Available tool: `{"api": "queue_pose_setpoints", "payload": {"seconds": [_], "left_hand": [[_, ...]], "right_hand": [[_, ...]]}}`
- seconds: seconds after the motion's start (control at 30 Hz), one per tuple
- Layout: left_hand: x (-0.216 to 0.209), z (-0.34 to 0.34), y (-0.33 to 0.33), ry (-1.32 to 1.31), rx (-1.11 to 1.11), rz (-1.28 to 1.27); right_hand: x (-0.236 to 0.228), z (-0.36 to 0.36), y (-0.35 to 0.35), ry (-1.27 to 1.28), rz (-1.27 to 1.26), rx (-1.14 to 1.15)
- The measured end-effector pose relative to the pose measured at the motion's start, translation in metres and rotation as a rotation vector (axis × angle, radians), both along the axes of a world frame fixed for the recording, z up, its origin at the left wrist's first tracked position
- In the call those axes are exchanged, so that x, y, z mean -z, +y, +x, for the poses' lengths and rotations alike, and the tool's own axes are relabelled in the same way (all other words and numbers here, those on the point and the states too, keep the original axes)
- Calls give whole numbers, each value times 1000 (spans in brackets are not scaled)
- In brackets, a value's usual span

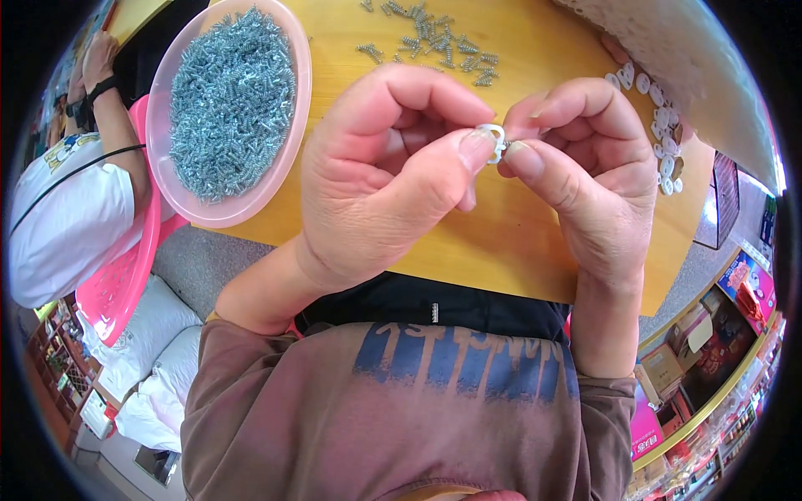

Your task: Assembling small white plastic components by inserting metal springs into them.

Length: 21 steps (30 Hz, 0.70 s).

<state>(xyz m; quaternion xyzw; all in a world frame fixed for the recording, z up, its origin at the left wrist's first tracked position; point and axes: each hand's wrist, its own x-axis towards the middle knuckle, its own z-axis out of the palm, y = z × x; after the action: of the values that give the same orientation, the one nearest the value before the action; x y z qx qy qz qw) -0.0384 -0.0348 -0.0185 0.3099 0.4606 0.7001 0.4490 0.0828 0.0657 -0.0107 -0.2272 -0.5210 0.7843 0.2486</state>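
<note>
Above the yellow table [518, 242], my left hand [376, 184] pinches a small white plastic ring piece [500, 134] between thumb and forefinger. Right beside it, the thumb and forefinger of my right hand [597, 179] close on a tiny metal spring [507, 145], mostly hidden by the fingertips. The spring meets the side of the ring piece; whether it is seated there I cannot tell. Beyond my hands, loose springs [447, 46] lie scattered on the tabletop. A cluster of white plastic pieces [666, 125] lies to the right of my right hand.
A pink oval basin [304, 108] heaped with springs [234, 104] stands at the table's left. A whitish translucent bag [693, 63] bulges over the far right corner. Another person [75, 217] sits at the left by a pink chair [117, 292]. White sacks [154, 334] lie on the floor.
</note>
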Motion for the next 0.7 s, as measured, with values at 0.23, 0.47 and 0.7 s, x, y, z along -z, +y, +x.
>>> {"api": "queue_pose_setpoints", "payload": {"seconds": [0.23,0.47,0.7], "left_hand": [[1,0,0,10,-8,9],[2,1,0,35,17,18],[5,-6,-3,322,50,36]], "right_hand": [[0,1,0,1,6,2],[0,3,0,-16,44,-1],[0,3,0,-35,342,-6]]}}
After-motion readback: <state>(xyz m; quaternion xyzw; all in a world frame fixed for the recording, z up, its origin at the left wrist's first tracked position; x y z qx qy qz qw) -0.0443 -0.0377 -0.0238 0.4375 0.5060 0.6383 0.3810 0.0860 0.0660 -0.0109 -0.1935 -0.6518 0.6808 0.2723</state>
